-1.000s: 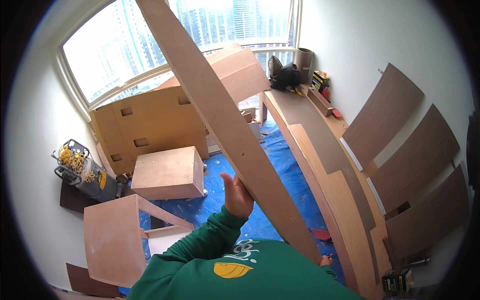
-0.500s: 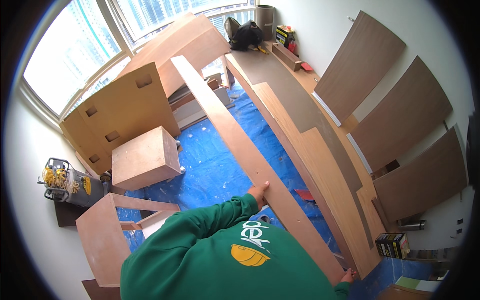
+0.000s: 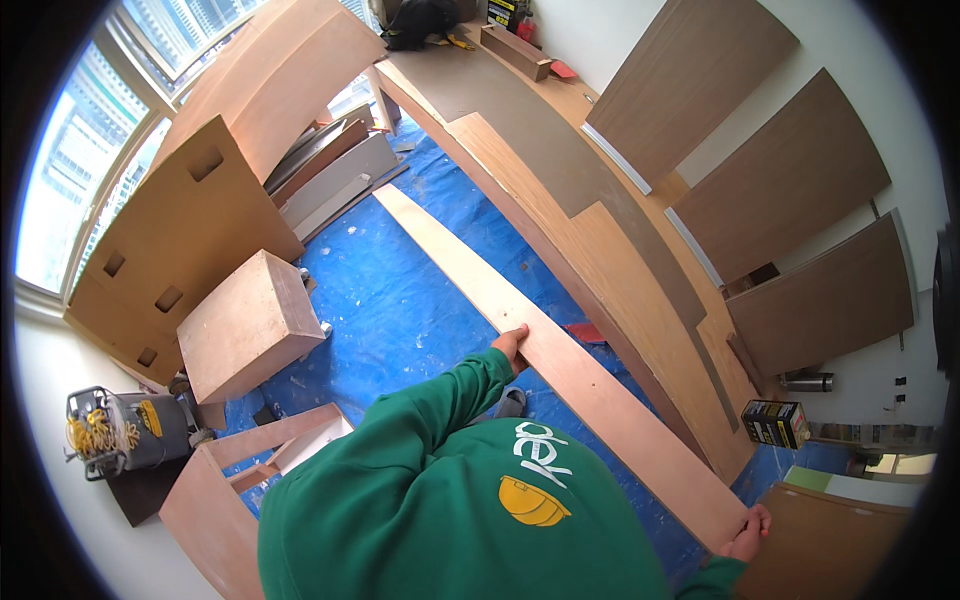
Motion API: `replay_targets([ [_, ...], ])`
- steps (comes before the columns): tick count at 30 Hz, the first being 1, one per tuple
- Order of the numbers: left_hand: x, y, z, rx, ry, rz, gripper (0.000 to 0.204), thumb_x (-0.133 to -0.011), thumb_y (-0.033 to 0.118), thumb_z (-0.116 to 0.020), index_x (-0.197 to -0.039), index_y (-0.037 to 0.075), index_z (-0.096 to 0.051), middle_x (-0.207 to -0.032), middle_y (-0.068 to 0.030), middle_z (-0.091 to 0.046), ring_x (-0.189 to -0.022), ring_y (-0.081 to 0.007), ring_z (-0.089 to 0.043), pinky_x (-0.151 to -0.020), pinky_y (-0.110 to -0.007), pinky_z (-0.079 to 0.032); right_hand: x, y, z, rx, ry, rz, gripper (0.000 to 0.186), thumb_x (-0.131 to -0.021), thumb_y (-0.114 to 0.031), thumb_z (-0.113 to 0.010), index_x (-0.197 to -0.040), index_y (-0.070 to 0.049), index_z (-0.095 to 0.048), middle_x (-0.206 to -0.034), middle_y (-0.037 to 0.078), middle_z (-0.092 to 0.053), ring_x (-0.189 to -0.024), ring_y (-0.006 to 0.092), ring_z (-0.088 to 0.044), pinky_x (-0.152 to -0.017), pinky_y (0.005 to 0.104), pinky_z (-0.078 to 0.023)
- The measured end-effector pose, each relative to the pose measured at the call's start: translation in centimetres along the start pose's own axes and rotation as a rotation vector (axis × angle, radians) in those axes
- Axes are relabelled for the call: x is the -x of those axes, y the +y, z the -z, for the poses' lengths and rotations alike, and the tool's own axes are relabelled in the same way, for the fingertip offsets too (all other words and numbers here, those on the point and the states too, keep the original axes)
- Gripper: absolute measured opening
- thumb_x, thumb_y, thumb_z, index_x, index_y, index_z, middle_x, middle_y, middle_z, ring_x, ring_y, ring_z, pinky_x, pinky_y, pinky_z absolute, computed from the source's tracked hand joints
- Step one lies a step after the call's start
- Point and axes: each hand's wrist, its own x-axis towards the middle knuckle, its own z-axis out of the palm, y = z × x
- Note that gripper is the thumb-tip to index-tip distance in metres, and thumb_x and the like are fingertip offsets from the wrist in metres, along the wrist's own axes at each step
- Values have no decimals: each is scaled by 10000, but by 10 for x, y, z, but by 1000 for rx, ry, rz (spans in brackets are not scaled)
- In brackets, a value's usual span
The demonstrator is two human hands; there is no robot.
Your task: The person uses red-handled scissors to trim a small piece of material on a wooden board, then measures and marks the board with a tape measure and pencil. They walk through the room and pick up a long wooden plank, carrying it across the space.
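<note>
A long, narrow wooden board (image 3: 575, 375) slants across the view from the far left to the near right. My left hand (image 3: 511, 347) grips its left edge near the middle, with the thumb on top and the fingers mostly hidden beneath. At the near end, my right hand (image 3: 747, 535) is closed on the right corner. The board's far end is over the blue sheet (image 3: 380, 270) on the floor. Alongside it on the right runs a long, low wooden cabinet (image 3: 590, 245) with a partly grey-brown top.
A wooden box (image 3: 250, 325) and an open wooden frame (image 3: 215, 500) stand left, near a shop vacuum (image 3: 140, 430). Behind them leans a brown panel (image 3: 185, 250) with cutouts. Dark wood panels (image 3: 690, 95) lean against the right wall. A tin (image 3: 775, 424) stands beyond the cabinet's near end.
The board's far end has come down and closer to me, uncovering the stacked planks behind it. My right hand has moved right with the near end. The whole view has shifted.
</note>
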Motion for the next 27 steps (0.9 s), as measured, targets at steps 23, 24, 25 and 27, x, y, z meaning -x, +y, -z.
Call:
replay_targets([
  [23, 53, 86, 6, 153, -176, -164, 502, -959, 401, -515, -1320, 53, -492, -1287, -158, -596, -1173, -324, -582, -1041, -522, -412, 99, -146, -168, -854, -556, 283, 458, -1054, -417, -335, -1201, -67, -592, -820, 68, -564, -910, 246, -529, -933, 409, -402],
  [24, 63, 81, -1, 122, -113, -206, 500, -961, 399, -509, -1332, 65, -480, -1303, -158, -580, -1178, -326, -570, -1031, -531, -412, 97, -150, -169, -881, -642, 308, 467, -1054, -422, -334, -1207, -67, -596, -791, 63, -549, -906, 248, -523, -938, 413, -389],
  [25, 78, 74, -11, 90, -50, -244, 499, -963, 397, -504, -1343, 76, -469, -1319, -158, -565, -1184, -327, -557, -1020, -540, -411, 95, -155, -172, -906, -740, 324, 472, -1054, -425, -333, -1218, -65, -591, -774, 61, -533, -897, 245, -519, -927, 409, -392],
  [27, 81, 55, 9, -91, 39, -391, 570, -948, 404, -515, -1418, 102, -398, -1397, -167, -475, -1219, -328, -500, -976, -571, -414, 95, -170, -181, -947, -972, 338, 484, -1053, -433, -332, -1241, -62, -580, -739, 58, -501, -879, 240, -513, -906, 402, -399],
])
